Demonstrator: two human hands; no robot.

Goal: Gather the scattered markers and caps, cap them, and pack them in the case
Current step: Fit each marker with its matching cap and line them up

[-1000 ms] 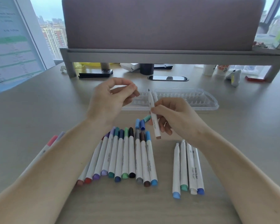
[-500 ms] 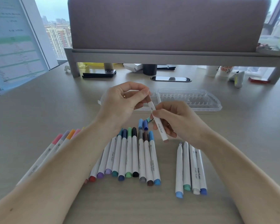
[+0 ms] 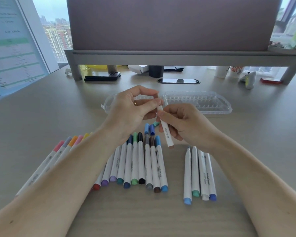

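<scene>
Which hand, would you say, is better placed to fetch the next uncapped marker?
Right, probably: the four uncapped markers lie close by the wrist of the right hand, while the left hand sits above the capped row. The right hand must first release the marker it grips.

Held marker (image 3: 166, 132) sits btwn hands: R hand (image 3: 183, 124) grips its middle, L hand (image 3: 132, 108) pinches its far end. Case (image 3: 212, 106) on desk (image 3: 246, 134) just behind both hands. Loose caps (image 3: 151, 129) below hands, near side. Marker row (image 3: 149, 161) nearer still, partly under L forearm. 4-marker set (image 3: 199, 173) beside R forearm; outer set (image 3: 58, 146) left of L forearm.
</scene>
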